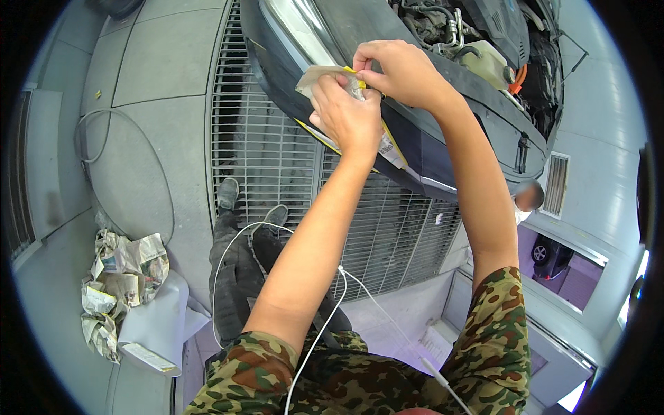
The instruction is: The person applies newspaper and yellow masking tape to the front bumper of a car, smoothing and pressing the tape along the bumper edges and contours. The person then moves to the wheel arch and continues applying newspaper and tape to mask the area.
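I see my two hands closed on one sheet of masking paper against the car bumper: left hand gripping its middle, right hand pinching the yellow tape edge just above.

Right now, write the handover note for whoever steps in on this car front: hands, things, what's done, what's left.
Left hand: presses paper sheet against the dark bumper.
Right hand: pinches the sheet's top edge with the yellow tape.
Things: yellow tape runs along the sheet's lower edge on the bumper; crumpled newspaper lies on the floor at left; hood up, engine bay open.
Done: part of the bumper is covered with taped paper.
Left: the top edge looks not yet stuck down; most of the bumper is bare.
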